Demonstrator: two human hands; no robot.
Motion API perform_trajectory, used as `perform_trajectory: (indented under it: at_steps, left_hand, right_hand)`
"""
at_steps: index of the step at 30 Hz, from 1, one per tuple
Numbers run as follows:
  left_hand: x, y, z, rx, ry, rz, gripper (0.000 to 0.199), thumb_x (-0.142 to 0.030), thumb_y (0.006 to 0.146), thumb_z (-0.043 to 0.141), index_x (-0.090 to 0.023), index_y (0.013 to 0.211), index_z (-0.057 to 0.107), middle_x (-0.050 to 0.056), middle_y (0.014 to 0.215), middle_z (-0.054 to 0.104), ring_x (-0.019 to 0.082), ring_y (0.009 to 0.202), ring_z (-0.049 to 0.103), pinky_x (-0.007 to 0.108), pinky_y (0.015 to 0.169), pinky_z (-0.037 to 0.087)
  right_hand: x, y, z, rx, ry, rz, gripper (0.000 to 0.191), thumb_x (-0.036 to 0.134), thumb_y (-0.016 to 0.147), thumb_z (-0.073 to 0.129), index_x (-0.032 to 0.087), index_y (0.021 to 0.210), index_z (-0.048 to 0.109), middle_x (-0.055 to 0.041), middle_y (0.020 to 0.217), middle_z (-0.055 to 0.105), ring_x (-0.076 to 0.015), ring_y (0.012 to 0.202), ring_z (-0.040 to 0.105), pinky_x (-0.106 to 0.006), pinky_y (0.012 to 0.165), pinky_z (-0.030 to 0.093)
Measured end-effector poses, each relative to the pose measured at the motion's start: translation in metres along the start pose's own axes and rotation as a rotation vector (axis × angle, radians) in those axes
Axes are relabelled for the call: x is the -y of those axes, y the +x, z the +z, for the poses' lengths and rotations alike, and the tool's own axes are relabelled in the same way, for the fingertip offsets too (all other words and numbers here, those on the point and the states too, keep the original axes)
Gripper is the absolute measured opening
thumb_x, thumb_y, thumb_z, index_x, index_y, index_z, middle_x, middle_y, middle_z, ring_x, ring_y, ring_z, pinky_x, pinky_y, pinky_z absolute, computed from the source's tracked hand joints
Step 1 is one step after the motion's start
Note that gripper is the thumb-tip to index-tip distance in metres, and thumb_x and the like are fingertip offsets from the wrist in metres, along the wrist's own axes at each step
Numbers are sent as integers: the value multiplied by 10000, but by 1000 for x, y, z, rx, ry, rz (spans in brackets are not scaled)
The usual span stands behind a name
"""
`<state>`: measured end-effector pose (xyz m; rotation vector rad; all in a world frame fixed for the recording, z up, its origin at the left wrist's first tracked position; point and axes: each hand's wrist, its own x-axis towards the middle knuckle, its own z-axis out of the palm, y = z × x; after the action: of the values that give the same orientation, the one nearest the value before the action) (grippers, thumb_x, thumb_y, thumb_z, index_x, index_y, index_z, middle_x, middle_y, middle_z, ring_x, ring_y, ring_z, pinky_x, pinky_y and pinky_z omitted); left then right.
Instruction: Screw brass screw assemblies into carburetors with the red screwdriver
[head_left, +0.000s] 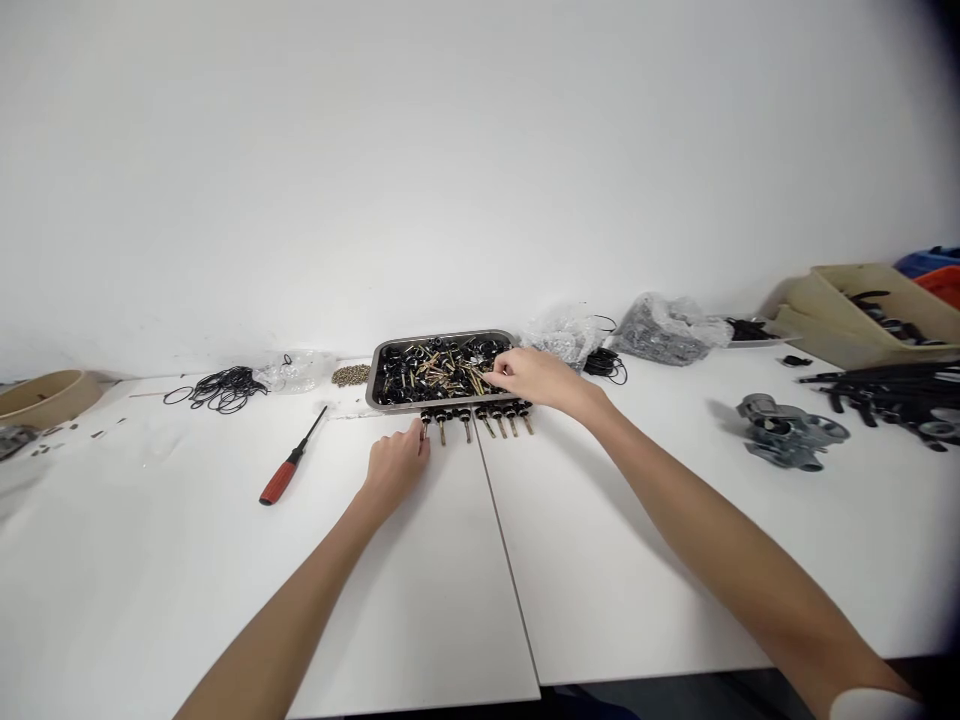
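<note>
A metal tray [442,405] holds a heap of black round parts and brass-coloured bolts [442,372]. Along its front edge several black-headed bolts [467,428] lie in a row, shanks toward me. My left hand [397,462] is closed at the left end of that row, its fingertips on the last black-headed bolt [425,430]. Over the tray's right side, my right hand [534,376] has thumb and fingers pinched together among the brass-coloured bolts. What exactly sits in that pinch is hidden.
Left of the tray are a red-handled screwdriver [281,480], black rubber rings [225,390] and small brass pieces [351,375]. To the right lie plastic bags of parts [667,330], grey metal castings [791,432], black rods [892,385] and a beige bin [814,325]. A wall stands behind.
</note>
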<state>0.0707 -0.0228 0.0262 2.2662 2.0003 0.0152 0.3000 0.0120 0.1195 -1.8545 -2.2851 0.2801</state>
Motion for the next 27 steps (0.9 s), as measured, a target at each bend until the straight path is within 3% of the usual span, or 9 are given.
perform_trajectory:
  at_steps: [6,11,15,20,27]
  left_hand:
    - [-2,-1,-3,-3,-4,10,334,-388,953,245,-211,1067,505,103,872,681,262,822,658,317,728,420]
    - [-2,-3,-3,-19,6,6,336,-338,956,214,-208,1071,502,111,869,681,277,816,665,327,715,421]
    - [-1,-2,-2,-33,9,7,344,-360,961,214,-204,1056,506,109,855,680,262,807,666,313,704,414]
    - [1,-1,0,-39,12,19,307,-337,953,232,-211,1041,497,87,820,679,282,780,669,320,669,410]
    - [3,0,5,-39,-4,35,283,-322,936,257,-211,1045,494,88,817,680,311,773,669,336,646,407]
  right_hand:
    - [-5,-8,-35,-69,170,47,307,423,897,475,177,770,607,-33,686,642,-121,526,492,-280,565,324]
    - [1,14,-41,-168,233,-8,247,367,874,494,180,831,650,-44,731,668,-143,610,549,-285,611,354]
    - [9,47,-17,-168,221,-35,225,314,887,479,173,905,654,-71,901,691,-149,710,584,-272,645,378]
    - [-1,83,37,-83,178,-64,156,171,856,533,168,940,664,-80,1008,675,-159,813,605,-244,678,410]
    - [-20,98,76,-149,95,-113,210,125,904,493,141,1049,645,-122,1138,608,-203,1020,580,-279,872,438]
